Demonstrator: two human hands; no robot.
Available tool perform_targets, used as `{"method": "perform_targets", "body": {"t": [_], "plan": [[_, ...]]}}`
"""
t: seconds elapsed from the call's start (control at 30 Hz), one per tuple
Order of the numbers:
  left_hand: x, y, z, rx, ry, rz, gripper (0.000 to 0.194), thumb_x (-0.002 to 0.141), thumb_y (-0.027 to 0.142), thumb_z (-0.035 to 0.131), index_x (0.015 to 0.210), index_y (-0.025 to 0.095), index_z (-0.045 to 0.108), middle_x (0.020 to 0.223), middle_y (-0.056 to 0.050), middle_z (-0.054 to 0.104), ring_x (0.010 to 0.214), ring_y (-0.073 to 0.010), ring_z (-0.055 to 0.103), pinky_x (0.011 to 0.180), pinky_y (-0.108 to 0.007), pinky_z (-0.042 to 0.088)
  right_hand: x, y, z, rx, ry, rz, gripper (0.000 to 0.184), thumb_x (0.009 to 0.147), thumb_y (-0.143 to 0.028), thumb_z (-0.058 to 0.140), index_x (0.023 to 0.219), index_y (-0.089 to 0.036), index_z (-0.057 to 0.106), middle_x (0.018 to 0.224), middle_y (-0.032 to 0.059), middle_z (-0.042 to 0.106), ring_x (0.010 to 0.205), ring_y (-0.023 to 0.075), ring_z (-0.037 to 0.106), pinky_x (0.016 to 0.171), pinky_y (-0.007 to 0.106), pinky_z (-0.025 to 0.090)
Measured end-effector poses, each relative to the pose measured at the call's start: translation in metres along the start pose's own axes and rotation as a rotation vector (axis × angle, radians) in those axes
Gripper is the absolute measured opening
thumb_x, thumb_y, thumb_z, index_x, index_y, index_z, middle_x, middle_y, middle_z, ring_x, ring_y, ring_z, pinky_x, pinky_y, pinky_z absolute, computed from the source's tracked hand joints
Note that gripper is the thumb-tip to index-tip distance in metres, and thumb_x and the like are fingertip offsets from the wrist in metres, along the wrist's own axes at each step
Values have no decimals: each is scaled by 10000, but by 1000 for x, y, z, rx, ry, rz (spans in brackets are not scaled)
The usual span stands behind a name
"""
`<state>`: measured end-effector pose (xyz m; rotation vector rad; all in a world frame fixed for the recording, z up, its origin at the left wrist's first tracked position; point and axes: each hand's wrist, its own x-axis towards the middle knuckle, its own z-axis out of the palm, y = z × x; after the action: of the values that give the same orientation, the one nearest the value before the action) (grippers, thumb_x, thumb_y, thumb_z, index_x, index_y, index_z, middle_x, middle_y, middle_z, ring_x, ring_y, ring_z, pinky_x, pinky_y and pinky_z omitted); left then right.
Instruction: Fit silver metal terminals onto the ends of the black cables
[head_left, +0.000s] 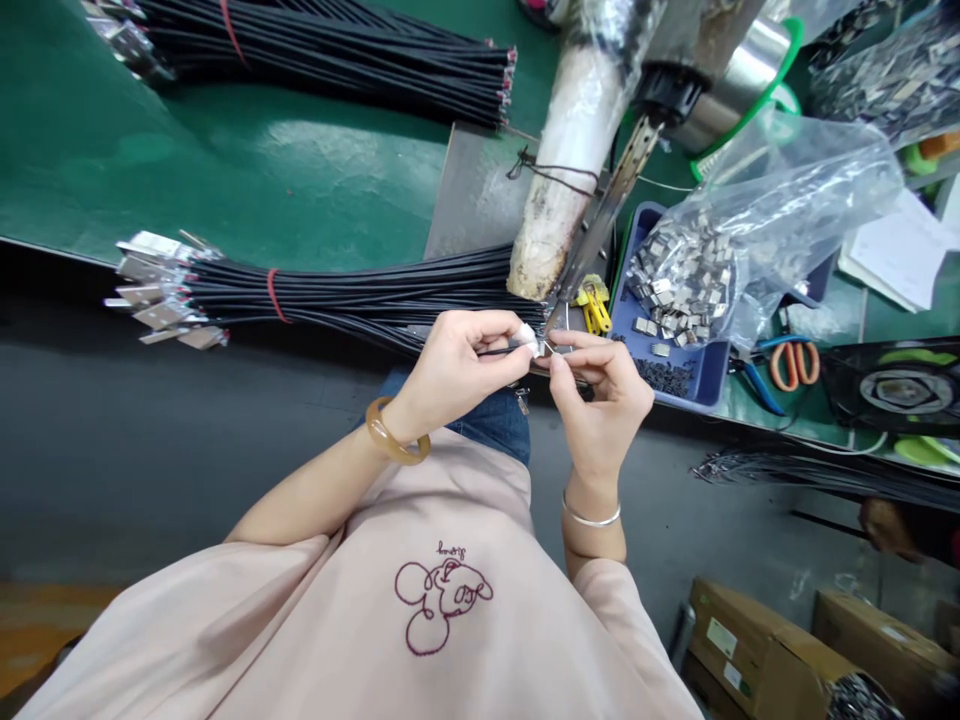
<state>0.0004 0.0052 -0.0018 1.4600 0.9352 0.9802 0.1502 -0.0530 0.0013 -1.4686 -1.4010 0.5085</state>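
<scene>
My left hand [472, 365] is closed in a pinch on the end of a black cable [491, 351], and white wrapping [527, 335] covers a fingertip. Facing it, my right hand [604, 390] pinches what looks like a thin white wire [551, 348] at the cable's end; the exact contact is too small to make out. Just beyond both hands lies a bundle of black cables [360, 295] held by a red band, with flat metal connectors [161, 290] at its left end. The foil-wrapped tube [559, 180] comes down over the bundle's right end.
A second cable bundle [337, 55] lies farther back. To the right are a yellow clip [595, 303], a blue tray [701, 385] of metal shells [679, 280], a plastic bag [810, 190], pliers [787, 365] and a wire spool [739, 85]. Cardboard boxes [757, 640] stand below.
</scene>
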Motion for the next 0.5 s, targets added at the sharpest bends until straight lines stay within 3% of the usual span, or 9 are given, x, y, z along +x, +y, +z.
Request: {"method": "perform_targets", "body": {"t": [0.3,0.5], "plan": [[3,2,1,-19,3,-33,109,769,128,636,661,120,648,546,58,427,518,-41,293,477,-197,219,7,1,-2,61,-46,61,64,881,-195,672,829,-219,643,998,10,762,845,132,745,737,269,639],[6,8,2,-39,46,-28,87,738,118,636,652,128,634,544,58,446,503,-37,290,460,-193,213,12,-3,-2,51,-35,19,73,870,-172,684,820,-221,662,979,-1,762,868,126,741,720,246,637]]}}
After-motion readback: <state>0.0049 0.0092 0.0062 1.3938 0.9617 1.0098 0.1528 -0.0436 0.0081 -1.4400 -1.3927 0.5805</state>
